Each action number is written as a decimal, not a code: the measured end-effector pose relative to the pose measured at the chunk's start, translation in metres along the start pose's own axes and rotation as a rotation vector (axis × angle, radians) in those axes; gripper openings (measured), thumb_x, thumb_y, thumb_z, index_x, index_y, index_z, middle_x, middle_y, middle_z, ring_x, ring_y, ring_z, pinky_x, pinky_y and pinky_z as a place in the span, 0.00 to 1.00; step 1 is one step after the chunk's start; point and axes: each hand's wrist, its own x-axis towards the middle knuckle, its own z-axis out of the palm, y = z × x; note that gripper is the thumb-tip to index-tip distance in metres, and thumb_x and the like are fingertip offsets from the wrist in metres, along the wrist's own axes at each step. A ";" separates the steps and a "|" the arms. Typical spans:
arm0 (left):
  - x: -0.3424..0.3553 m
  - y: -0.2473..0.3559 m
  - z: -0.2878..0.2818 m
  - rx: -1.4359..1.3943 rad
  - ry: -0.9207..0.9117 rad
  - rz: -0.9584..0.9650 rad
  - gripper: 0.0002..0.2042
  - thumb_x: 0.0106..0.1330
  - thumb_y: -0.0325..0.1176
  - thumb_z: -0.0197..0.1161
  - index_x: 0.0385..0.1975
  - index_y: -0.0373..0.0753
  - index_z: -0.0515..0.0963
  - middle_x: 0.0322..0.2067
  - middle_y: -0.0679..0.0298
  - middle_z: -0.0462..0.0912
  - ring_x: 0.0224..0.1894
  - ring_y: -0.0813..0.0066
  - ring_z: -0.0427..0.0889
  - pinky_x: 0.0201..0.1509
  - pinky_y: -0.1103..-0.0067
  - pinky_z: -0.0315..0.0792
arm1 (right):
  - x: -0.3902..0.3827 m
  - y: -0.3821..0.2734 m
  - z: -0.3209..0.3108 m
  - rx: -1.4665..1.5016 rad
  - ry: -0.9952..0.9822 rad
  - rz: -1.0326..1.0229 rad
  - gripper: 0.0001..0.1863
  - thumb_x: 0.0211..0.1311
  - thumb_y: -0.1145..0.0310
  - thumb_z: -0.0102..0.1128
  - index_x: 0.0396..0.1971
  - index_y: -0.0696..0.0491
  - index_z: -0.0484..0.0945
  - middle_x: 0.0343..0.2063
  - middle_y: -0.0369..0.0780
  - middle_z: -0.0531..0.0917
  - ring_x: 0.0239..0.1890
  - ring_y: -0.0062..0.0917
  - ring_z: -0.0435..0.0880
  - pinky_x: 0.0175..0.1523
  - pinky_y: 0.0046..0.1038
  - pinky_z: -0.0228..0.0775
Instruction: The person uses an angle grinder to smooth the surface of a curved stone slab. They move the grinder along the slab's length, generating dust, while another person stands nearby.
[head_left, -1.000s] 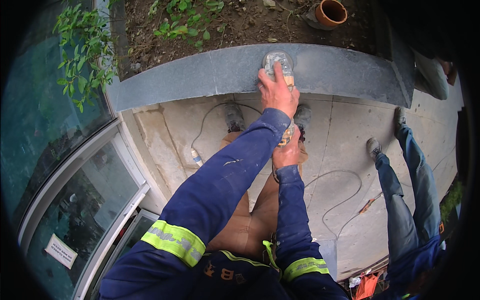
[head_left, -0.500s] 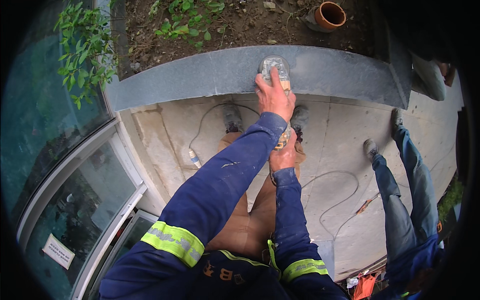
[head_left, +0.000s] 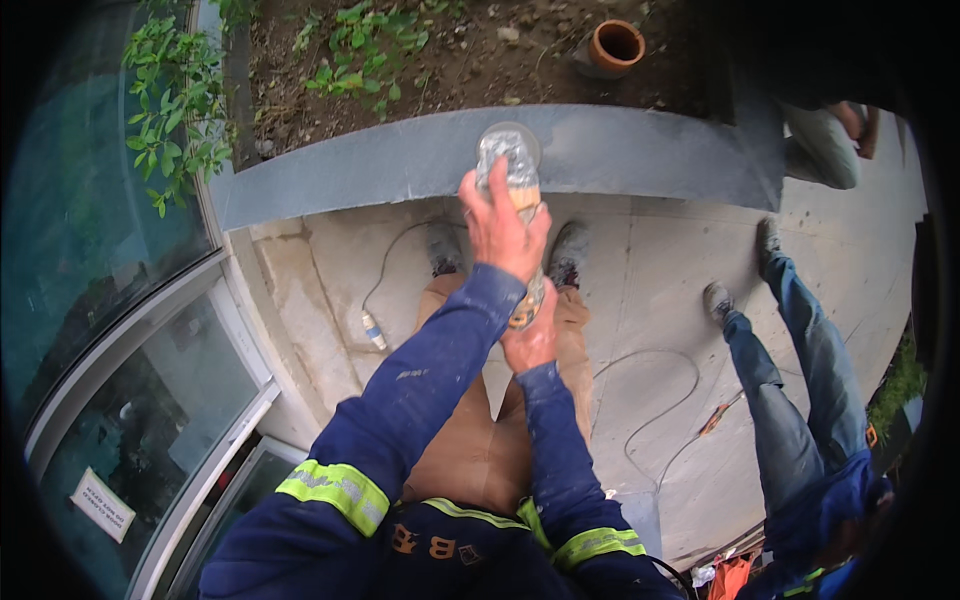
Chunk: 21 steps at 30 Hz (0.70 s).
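An angle grinder (head_left: 524,197), its head wrapped in silvery tape, rests with its round disc on the grey stone ledge (head_left: 650,155) in front of me. My left hand (head_left: 505,228) is closed over the front of the grinder, just behind the head, with one finger stretched forward along it. Nearer my body, my right hand (head_left: 532,335) is wrapped round the rear of the grinder. Part of the tool's body is hidden under my left hand and wrist.
Behind the ledge lies a soil bed with green plants (head_left: 365,50) and an orange pipe end (head_left: 616,46). A glass door (head_left: 150,430) stands at left. A cable (head_left: 640,440) loops over the paving at right, near another person's legs (head_left: 775,400). A cable connector (head_left: 374,330) lies by my left foot.
Both my hands and the grinder have shifted left along the ledge, and the disc stays on the stone. The whole view has moved slightly too.
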 end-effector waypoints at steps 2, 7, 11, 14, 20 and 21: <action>-0.012 0.019 -0.017 -0.028 0.031 0.060 0.39 0.50 0.34 0.70 0.65 0.44 0.59 0.57 0.42 0.56 0.57 0.40 0.65 0.62 0.59 0.63 | -0.020 -0.011 -0.008 -0.019 0.019 -0.025 0.45 0.41 0.77 0.64 0.64 0.51 0.54 0.44 0.55 0.80 0.48 0.52 0.80 0.51 0.42 0.73; -0.035 0.053 -0.066 -0.133 -0.104 0.183 0.40 0.52 0.35 0.69 0.66 0.39 0.57 0.57 0.45 0.59 0.59 0.44 0.64 0.63 0.61 0.62 | -0.055 -0.033 -0.046 0.189 -0.056 0.025 0.46 0.40 0.80 0.59 0.66 0.55 0.53 0.49 0.46 0.76 0.51 0.34 0.78 0.56 0.31 0.70; -0.071 0.021 -0.109 -0.205 -0.272 0.267 0.37 0.57 0.36 0.67 0.65 0.34 0.57 0.57 0.45 0.63 0.60 0.47 0.65 0.65 0.64 0.62 | -0.083 -0.038 -0.068 0.202 0.025 0.133 0.45 0.39 0.81 0.58 0.65 0.56 0.54 0.48 0.45 0.77 0.49 0.31 0.79 0.55 0.29 0.70; -0.114 -0.070 -0.122 -0.095 -0.445 0.267 0.33 0.57 0.35 0.66 0.62 0.33 0.61 0.55 0.45 0.65 0.57 0.47 0.67 0.62 0.62 0.65 | -0.109 -0.019 -0.077 0.229 0.092 0.211 0.45 0.39 0.83 0.57 0.65 0.55 0.55 0.43 0.43 0.78 0.44 0.30 0.80 0.50 0.28 0.73; -0.226 -0.163 -0.107 0.229 -1.333 0.816 0.17 0.52 0.29 0.61 0.44 0.39 0.74 0.42 0.55 0.77 0.52 0.51 0.74 0.55 0.63 0.70 | -0.125 0.008 -0.079 0.280 0.083 0.306 0.46 0.40 0.84 0.54 0.65 0.51 0.52 0.33 0.40 0.77 0.26 0.21 0.77 0.21 0.23 0.69; -0.241 -0.165 -0.089 0.141 -1.446 0.820 0.16 0.53 0.31 0.60 0.44 0.40 0.75 0.42 0.55 0.78 0.51 0.52 0.75 0.54 0.63 0.71 | -0.118 0.011 -0.078 0.265 0.074 0.306 0.46 0.40 0.84 0.54 0.65 0.52 0.52 0.33 0.40 0.77 0.27 0.22 0.78 0.24 0.24 0.71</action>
